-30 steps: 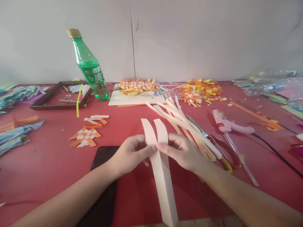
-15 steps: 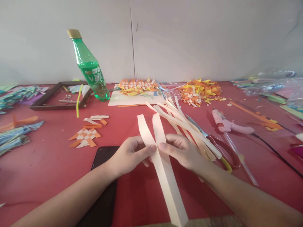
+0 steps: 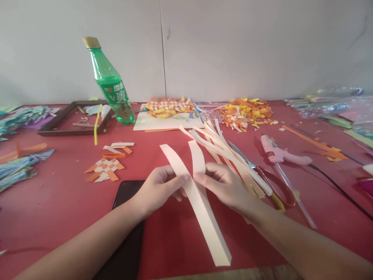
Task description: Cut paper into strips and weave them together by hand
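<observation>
Paper [image 3: 205, 217], mid-frame, parted at top: probably light, bendy, tearable; left hand [image 3: 161, 186] and right hand [image 3: 224, 186] pinch one side each, best held near fork.

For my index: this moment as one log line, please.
left hand: holds pale paper's left side; right hand: holds its right side; pale paper: parted at top; nearby: loose strips, scissors

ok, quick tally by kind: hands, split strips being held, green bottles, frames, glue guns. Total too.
Hands: 2 (left hand, right hand)
Held strip, split at the top: 1
Green bottle: 1
Frame: 1
Glue gun: 1
Total: 6
</observation>
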A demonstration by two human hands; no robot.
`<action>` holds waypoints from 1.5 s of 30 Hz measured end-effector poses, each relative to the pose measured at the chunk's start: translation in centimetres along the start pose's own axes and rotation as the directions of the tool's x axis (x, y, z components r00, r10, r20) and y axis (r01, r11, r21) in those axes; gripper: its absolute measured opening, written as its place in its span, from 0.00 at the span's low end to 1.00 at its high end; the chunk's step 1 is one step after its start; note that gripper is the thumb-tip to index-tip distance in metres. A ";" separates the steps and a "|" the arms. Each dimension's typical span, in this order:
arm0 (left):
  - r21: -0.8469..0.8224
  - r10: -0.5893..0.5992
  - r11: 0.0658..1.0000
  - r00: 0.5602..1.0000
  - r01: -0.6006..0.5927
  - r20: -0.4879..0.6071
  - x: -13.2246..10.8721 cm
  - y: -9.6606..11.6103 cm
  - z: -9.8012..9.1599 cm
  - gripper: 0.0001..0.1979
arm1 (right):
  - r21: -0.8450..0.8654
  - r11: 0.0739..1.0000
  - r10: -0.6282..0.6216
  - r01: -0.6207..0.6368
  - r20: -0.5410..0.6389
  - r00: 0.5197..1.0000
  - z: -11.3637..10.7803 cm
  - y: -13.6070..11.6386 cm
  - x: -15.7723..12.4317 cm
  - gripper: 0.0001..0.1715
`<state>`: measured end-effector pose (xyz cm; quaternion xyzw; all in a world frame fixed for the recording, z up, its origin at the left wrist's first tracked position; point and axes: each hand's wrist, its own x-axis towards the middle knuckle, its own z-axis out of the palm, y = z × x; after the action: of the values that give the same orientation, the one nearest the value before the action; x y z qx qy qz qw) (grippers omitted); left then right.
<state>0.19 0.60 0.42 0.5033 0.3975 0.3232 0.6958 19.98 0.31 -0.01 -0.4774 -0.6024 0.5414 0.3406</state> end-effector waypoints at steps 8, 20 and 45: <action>0.112 -0.028 0.994 0.995 0.017 0.100 -0.2 0.7 0.3 0.14 | 0.120 0.993 -0.030 0.020 0.082 0.996 -0.1 -0.1 0.1 0.17; 0.020 0.009 1.000 1.000 -0.009 0.021 -0.2 0.3 0.2 0.12 | 0.070 0.997 -0.032 0.028 0.056 0.998 0.0 -0.2 -0.1 0.18; 0.046 -0.015 0.999 1.000 0.014 0.020 -0.1 0.4 0.3 0.17 | 0.057 0.998 0.010 -0.014 0.063 0.998 0.0 -0.3 -0.1 0.20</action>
<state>0.38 0.49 0.92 0.5193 0.4014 0.3040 0.6905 19.98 0.20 0.26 -0.4538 -0.5943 0.5751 0.3319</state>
